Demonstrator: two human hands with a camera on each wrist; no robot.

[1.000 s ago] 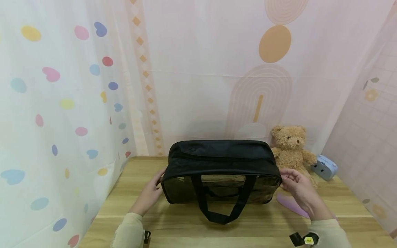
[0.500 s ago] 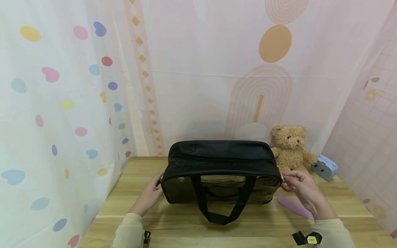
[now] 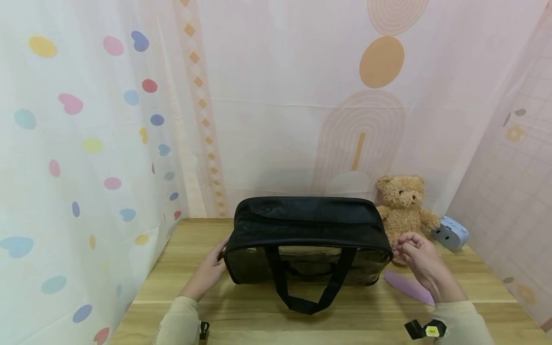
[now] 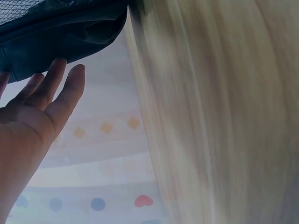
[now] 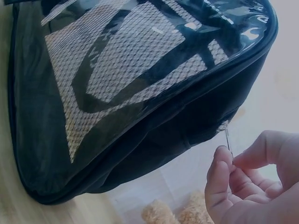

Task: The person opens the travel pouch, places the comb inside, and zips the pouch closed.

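A black bag [image 3: 308,232] with see-through front panels stands on the wooden table, its strap handle [image 3: 304,303] hanging down in front. My left hand [image 3: 211,268] lies at the bag's left end. In the left wrist view its fingers [image 4: 56,77] are extended, with fingertips against the dark side. At the bag's right end, my right hand [image 3: 418,254] pinches a thin metal zipper pull [image 5: 228,137] between thumb and fingers. The pull stretches from the bag's corner. Mesh [image 5: 135,51] shows through the clear panel.
A brown teddy bear [image 3: 403,206] sits behind the right hand, with a light blue box-shaped object [image 3: 451,233] beside it. A flat purple item [image 3: 407,286] lies under the right forearm. Patterned curtains [image 3: 276,96] surround the wooden table [image 3: 241,316].
My right hand has drawn slightly to the right, away from the bag's end. The bag and my left hand have stayed put.
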